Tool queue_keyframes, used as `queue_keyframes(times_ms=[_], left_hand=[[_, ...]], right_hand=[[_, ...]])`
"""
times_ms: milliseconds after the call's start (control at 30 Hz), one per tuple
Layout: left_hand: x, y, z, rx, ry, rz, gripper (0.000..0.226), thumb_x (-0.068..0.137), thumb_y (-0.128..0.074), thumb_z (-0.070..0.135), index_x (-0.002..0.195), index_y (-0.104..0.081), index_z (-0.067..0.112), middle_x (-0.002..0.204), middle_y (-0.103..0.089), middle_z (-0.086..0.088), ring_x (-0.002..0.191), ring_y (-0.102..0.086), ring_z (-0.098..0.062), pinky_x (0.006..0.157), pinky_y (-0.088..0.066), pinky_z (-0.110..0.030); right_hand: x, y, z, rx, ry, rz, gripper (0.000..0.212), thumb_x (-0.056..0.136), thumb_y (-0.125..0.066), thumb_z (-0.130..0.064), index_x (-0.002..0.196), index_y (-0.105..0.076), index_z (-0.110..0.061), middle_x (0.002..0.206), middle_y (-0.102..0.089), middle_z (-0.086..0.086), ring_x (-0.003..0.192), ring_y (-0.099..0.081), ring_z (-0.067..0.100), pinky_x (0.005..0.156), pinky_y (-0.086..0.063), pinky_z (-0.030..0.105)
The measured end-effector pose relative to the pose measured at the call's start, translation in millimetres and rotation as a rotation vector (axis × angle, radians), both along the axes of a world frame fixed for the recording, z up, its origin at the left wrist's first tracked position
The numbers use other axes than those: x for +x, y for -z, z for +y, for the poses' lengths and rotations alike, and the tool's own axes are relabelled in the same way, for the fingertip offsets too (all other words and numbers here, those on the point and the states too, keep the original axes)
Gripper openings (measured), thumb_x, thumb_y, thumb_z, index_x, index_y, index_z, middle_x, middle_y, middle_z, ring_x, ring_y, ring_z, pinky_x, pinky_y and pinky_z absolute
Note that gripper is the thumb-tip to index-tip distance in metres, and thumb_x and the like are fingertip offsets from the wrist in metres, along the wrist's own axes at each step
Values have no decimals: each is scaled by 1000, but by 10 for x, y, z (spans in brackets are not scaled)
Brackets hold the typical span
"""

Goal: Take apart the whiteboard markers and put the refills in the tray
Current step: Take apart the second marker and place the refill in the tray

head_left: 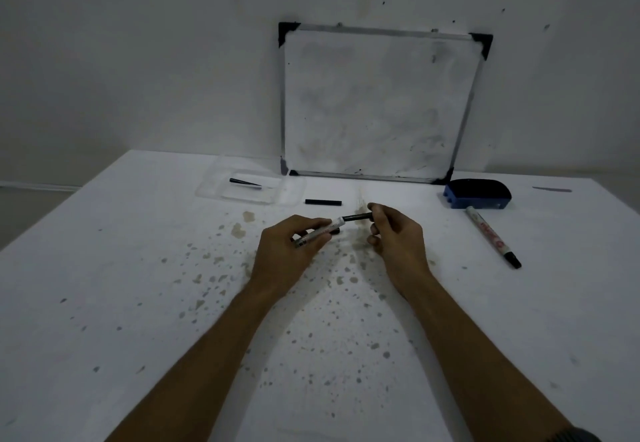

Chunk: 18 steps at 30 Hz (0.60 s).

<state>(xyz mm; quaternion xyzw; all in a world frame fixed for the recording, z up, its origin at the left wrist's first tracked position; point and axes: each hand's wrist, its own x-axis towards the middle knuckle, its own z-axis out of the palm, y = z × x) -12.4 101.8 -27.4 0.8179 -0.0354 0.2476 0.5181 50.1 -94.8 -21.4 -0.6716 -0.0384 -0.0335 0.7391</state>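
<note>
Your left hand clamps the marker barrel, its long axis running left-right above the bench; your right hand pinches the black refill protruding rightward, away from the tray

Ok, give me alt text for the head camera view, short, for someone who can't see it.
Two bare hands hold a whiteboard marker over a stained white table: the left hand grips the barrel, the right hand pinches its black end. Behind are a clear tray holding one black piece, a whiteboard, a blue eraser and another marker.
</note>
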Motion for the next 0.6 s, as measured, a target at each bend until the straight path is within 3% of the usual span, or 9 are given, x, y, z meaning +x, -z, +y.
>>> queue_keyframes(times_ms=[67, 133, 267, 367, 500, 600], left_hand=[[10, 41, 51, 239, -15, -109, 26, 91, -78, 33, 116, -79, 24, 105, -78, 10, 94, -73, -7, 84, -62, -36], [0, 36, 74, 292, -22, -137, 27, 93, -76, 34, 118, -78, 23, 106, -78, 8, 96, -72, -6, 84, -61, -33], [-28, -15, 60, 265, 24, -116, 29, 95, -74, 33, 122, -76, 22, 109, -78, 9, 97, -70, 1, 85, -57, -20], [-53, -52, 34, 166, 65, -20, 29, 97, -70, 34, 124, -76, 22, 107, -78, 13, 93, -68, 9, 80, -53, -10], [-71, -101, 53, 18, 70, 89, 25, 99, -67, 35, 121, -76, 27, 94, -79, 15, 81, -71, 1, 68, -56, -13], [-67, -140, 65, -75, 36, 105, 20, 94, -68, 48, 110, -77, 39, 90, -80, 13, 81, -74, -5, 73, -60, -19]], right_hand=[[-6, -1, 5, -122, 75, -79, 28, 101, -61, -33, 121, -73, -16, 85, -71, -5, 70, -61, 10, 73, -59, 28], [-9, -6, 10, -166, 92, -100, 31, 101, -62, -34, 124, -72, -17, 95, -75, -3, 73, -64, 10, 78, -61, 30], [-73, -39, 64, -264, 30, -174, 30, 101, -62, -32, 126, -71, -19, 114, -76, 1, 90, -66, 6, 94, -58, 30], [-132, -40, 134, -395, -42, -289, 31, 103, -57, -32, 130, -69, -22, 118, -71, -5, 99, -65, -4, 90, -52, 14], [-204, -33, 232, -529, -152, -325, 38, 107, -43, -42, 140, -59, -32, 112, -56, -9, 92, -57, -7, 77, -47, 8], [-189, -44, 262, -565, -129, -285, 39, 106, -40, -48, 135, -57, -27, 104, -60, -11, 85, -61, -5, 77, -51, 19]])
